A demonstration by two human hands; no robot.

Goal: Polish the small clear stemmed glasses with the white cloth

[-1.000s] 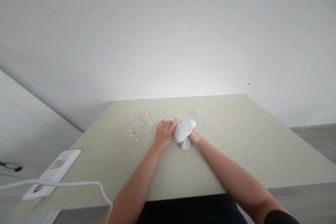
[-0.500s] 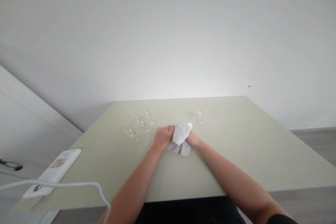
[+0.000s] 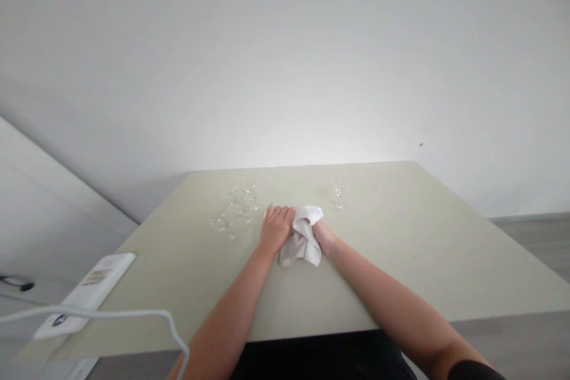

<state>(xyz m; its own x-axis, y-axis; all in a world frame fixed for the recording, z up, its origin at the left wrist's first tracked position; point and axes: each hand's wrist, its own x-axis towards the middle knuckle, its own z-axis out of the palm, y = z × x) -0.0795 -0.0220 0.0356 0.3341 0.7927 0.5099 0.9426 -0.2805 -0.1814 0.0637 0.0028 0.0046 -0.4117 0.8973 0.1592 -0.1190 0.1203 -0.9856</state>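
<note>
My left hand (image 3: 276, 227) and my right hand (image 3: 323, 236) meet over the middle of a pale green table (image 3: 401, 261). A crumpled white cloth (image 3: 303, 240) hangs between them. Fingers of my right hand are closed in the cloth's right side. My left hand is curled tight against the cloth's left side; a faint clear glint shows at its far edge, and what it grips is hidden. Several clear stemmed glasses (image 3: 238, 208) stand just left of my left hand. One small clear glass (image 3: 339, 196) stands beyond my right hand.
A flat white device (image 3: 86, 294) lies at the table's near left corner, with a white cable (image 3: 133, 313) looping over the front edge. A dark object (image 3: 15, 282) lies on the white surface at far left. A plain white wall rises behind the table.
The cloth was a tight ball around my right hand; it now hangs looser and lower between the hands. My left hand went from flat beside the cloth to curled against it.
</note>
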